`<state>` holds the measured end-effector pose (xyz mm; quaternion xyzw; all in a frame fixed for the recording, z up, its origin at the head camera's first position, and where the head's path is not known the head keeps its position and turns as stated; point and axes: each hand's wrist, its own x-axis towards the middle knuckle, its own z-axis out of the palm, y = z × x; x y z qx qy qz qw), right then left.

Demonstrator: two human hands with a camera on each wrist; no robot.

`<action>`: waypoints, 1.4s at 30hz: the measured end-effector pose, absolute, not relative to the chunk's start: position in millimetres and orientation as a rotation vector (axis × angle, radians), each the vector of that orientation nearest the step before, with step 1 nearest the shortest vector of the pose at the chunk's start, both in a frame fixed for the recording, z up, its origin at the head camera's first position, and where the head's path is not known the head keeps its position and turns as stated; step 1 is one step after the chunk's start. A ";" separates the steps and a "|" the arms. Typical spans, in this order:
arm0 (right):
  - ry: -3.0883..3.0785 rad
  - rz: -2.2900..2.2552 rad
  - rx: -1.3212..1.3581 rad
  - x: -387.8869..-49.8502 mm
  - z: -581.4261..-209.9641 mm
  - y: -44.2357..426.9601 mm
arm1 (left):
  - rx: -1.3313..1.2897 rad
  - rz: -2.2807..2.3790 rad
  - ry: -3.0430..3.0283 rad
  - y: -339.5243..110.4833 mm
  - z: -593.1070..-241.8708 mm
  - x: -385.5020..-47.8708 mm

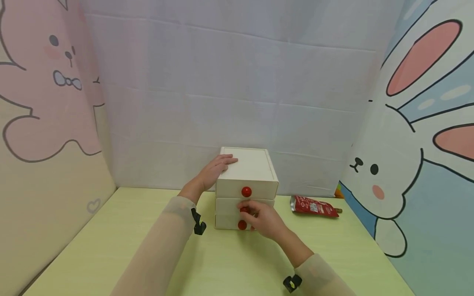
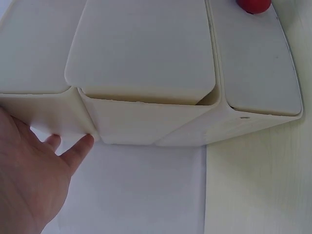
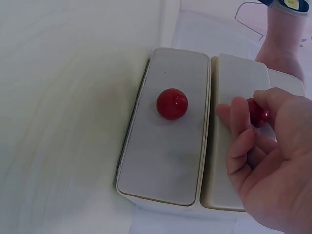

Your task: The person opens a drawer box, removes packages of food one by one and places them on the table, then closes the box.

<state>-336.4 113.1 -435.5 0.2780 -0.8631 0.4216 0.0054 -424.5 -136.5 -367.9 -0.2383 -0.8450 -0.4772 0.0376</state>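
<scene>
A white three-drawer box (image 1: 249, 164) with round red knobs stands on the table. My left hand (image 1: 214, 169) rests on the left edge of its top, fingers extended, and in the left wrist view the left hand (image 2: 39, 170) lies against the box's side. My right hand (image 1: 264, 220) pinches the middle drawer's red knob (image 3: 258, 113) between thumb and fingers. The middle drawer (image 2: 141, 48) stands slightly out from its frame. Below it, the bottom drawer (image 3: 163, 156) sits flush, its red knob (image 3: 172, 104) untouched.
A red packet (image 1: 314, 206) lies on the pale yellow-green table (image 1: 148, 213) to the right of the box. A white cloth (image 1: 185, 102) hangs behind. Panels with cartoon rabbits (image 1: 392, 185) and a pink animal (image 1: 55, 102) stand at the sides.
</scene>
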 end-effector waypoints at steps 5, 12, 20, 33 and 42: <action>-2.714 1.313 0.883 -333.8 -434.1 113.8 | -0.728 -1.470 -2.587 -137.5 -370.1 -426.1; -2.749 1.313 0.917 -325.8 -434.2 115.2 | -0.751 -1.475 -2.577 -136.7 -370.0 -425.7; -2.741 1.297 0.952 -317.8 -436.3 119.4 | -0.734 -1.455 -2.596 -134.6 -369.1 -425.7; -2.749 1.316 0.987 -309.3 -437.8 119.2 | -0.734 -1.458 -2.591 -134.3 -368.3 -423.0; -2.760 1.311 0.986 -301.6 -436.5 120.3 | -0.772 -1.430 -2.575 -134.8 -369.2 -423.4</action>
